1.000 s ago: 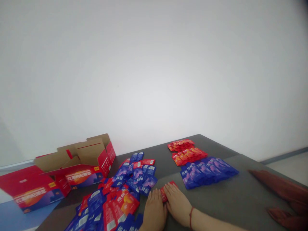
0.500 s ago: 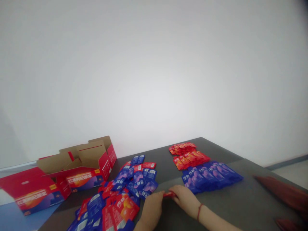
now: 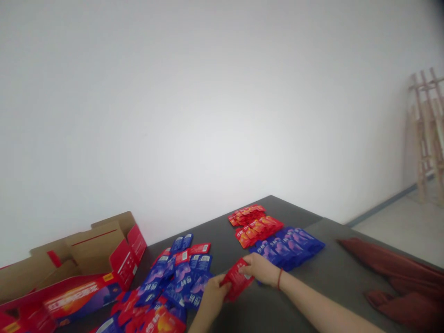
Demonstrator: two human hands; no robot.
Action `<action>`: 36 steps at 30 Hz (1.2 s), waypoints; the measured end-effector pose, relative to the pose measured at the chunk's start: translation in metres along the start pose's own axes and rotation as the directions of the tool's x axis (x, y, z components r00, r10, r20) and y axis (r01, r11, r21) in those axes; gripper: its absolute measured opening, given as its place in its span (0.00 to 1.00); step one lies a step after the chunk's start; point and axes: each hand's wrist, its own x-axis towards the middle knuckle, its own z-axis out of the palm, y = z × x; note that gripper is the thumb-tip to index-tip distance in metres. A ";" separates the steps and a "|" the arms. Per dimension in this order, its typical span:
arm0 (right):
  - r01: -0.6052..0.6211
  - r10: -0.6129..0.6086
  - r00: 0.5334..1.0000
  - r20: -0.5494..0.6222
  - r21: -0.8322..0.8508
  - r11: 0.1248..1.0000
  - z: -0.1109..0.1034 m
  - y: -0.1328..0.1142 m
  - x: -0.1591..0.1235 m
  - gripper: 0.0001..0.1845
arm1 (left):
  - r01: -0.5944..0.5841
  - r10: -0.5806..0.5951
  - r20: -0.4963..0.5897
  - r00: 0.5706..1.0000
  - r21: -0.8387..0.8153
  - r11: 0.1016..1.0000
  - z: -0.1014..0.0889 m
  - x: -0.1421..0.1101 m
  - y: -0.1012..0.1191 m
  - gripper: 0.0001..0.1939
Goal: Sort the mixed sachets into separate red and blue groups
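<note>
Between my two hands is a red sachet [image 3: 237, 283], its printed face tilted up toward me. My left hand [image 3: 215, 292] pinches its left edge, and my right hand [image 3: 261, 269], with a red cord on the wrist, grips the upper right side. Just left of my left hand spreads a loose heap of blue sachets [image 3: 183, 277] and red-orange sachets [image 3: 163, 320]. Beyond my right hand lie overlapping rows: blue sachets [image 3: 289, 245] nearest, then orange-red sachets [image 3: 259, 230], with another red row [image 3: 247, 214] farthest back.
Open red cartons [image 3: 86, 291] with brown insides stand at the left. A reddish-brown cloth [image 3: 391, 266] lies on the dark table [image 3: 277, 303] at the right. Behind is a white wall [image 3: 222, 115]; a wooden rack [image 3: 428, 134] stands far right.
The view has swung to the right, bringing the wooden rack in. The red sachet, seen edge-on before, is now turned with its face showing, still held by both hands.
</note>
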 end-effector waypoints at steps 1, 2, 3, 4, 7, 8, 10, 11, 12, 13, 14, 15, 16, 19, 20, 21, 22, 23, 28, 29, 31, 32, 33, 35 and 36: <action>-0.008 0.007 1.000 -0.029 -0.008 1.000 -0.005 0.001 0.001 0.13 | 0.004 -0.005 -0.019 1.000 -0.060 0.998 0.003 0.008 -0.002 0.15; -0.019 0.018 0.998 -0.064 -0.020 1.000 -0.010 0.002 0.002 0.14 | 0.001 -0.007 -0.050 0.999 -0.112 0.994 0.006 0.016 -0.004 0.17; -0.028 0.025 0.994 -0.103 -0.037 0.999 -0.017 0.003 0.003 0.14 | -0.005 -0.010 -0.095 0.995 -0.155 0.988 0.009 0.023 -0.005 0.19; -0.033 0.025 0.990 -0.137 -0.057 0.998 -0.025 0.004 0.004 0.15 | -0.016 -0.013 -0.150 0.989 -0.188 0.982 0.011 0.029 -0.007 0.21; -0.022 -0.009 0.971 -0.237 -0.130 0.991 -0.056 0.007 0.008 0.17 | -0.052 -0.012 -0.316 0.949 -0.194 0.980 0.019 0.042 -0.012 0.24; -0.011 -0.040 0.961 -0.273 -0.182 0.983 -0.068 0.008 0.011 0.17 | -0.062 0.000 -0.357 0.934 -0.163 0.985 0.022 0.046 -0.013 0.23; 0.004 -0.108 0.939 -0.326 -0.303 0.953 -0.090 0.012 0.017 0.18 | -0.088 0.052 -0.407 0.912 -0.069 0.994 0.030 0.054 -0.014 0.22; 0.005 -0.135 0.931 -0.339 -0.358 0.934 -0.100 0.014 0.021 0.18 | -0.096 0.080 -0.417 0.905 -0.017 0.995 0.034 0.059 -0.013 0.22; 0.002 -0.152 0.928 -0.342 -0.401 0.916 -0.109 0.016 0.025 0.19 | -0.094 0.099 -0.420 0.902 0.032 0.995 0.038 0.064 -0.013 0.21; -0.002 -0.158 0.928 -0.338 -0.428 0.904 -0.117 0.018 0.030 0.19 | -0.082 0.107 -0.417 0.903 0.079 0.994 0.043 0.070 -0.012 0.21; -0.007 -0.161 0.929 -0.334 -0.449 0.893 -0.123 0.020 0.034 0.19 | -0.066 0.112 -0.410 0.905 0.123 0.990 0.046 0.076 -0.011 0.22; -0.007 -0.171 0.928 -0.330 -0.476 0.880 -0.128 0.022 0.039 0.18 | -0.051 0.116 -0.402 0.908 0.169 0.984 0.050 0.082 -0.010 0.22; -0.004 -0.185 0.928 -0.323 -0.507 0.862 -0.132 0.024 0.045 0.18 | -0.038 0.123 -0.395 0.911 0.215 0.976 0.053 0.087 -0.009 0.22; 0.026 -0.241 0.936 -0.257 -0.631 0.775 -0.135 0.027 0.062 0.18 | -0.026 0.153 -0.370 0.916 0.327 0.945 0.059 0.099 -0.007 0.24; 0.045 -0.255 0.942 -0.218 -0.672 0.739 -0.134 0.028 0.068 0.18 | -0.025 0.160 -0.359 0.920 0.353 0.935 0.061 0.102 -0.007 0.26; 0.069 -0.265 0.949 -0.171 -0.709 0.702 -0.132 0.029 0.074 0.19 | -0.027 0.165 -0.344 0.924 0.373 0.928 0.062 0.104 -0.006 0.27; 0.097 -0.271 0.955 -0.120 -0.738 0.668 -0.129 0.031 0.079 0.19 | -0.035 0.174 -0.327 0.929 0.389 0.920 0.063 0.106 -0.006 0.29; 0.129 -0.273 0.960 -0.068 -0.757 0.640 -0.126 0.033 0.084 0.18 | -0.046 0.183 -0.307 0.934 0.403 0.914 0.064 0.108 -0.006 0.30; 0.256 -0.262 0.956 0.128 -0.797 0.546 -0.110 0.050 0.096 0.19 | -0.145 0.262 -0.219 0.940 0.440 0.886 0.066 0.120 -0.005 0.31; 0.270 -0.257 0.955 0.150 -0.800 0.536 -0.109 0.053 0.095 0.19 | -0.166 0.280 -0.208 0.937 0.441 0.882 0.066 0.122 -0.005 0.31; 0.305 -0.243 0.948 0.207 -0.806 0.508 -0.107 0.058 0.094 0.17 | -0.181 0.293 -0.199 0.935 0.443 0.878 0.067 0.125 -0.005 0.28; 0.325 -0.232 0.943 0.238 -0.808 0.491 -0.106 0.060 0.093 0.17 | -0.176 0.289 -0.200 0.936 0.443 0.879 0.067 0.125 -0.004 0.26; 0.341 -0.220 0.938 0.267 -0.812 0.473 -0.106 0.061 0.092 0.17 | -0.168 0.281 -0.203 0.938 0.443 0.881 0.067 0.125 -0.004 0.25; 0.351 -0.194 0.936 0.294 -0.832 0.430 -0.105 0.061 0.091 0.18 | -0.162 0.275 -0.205 0.939 0.441 0.883 0.067 0.125 -0.004 0.23; 0.337 -0.183 0.941 0.286 -0.847 0.410 -0.105 0.061 0.091 0.18 | -0.168 0.280 -0.203 0.938 0.440 0.882 0.067 0.124 -0.004 0.23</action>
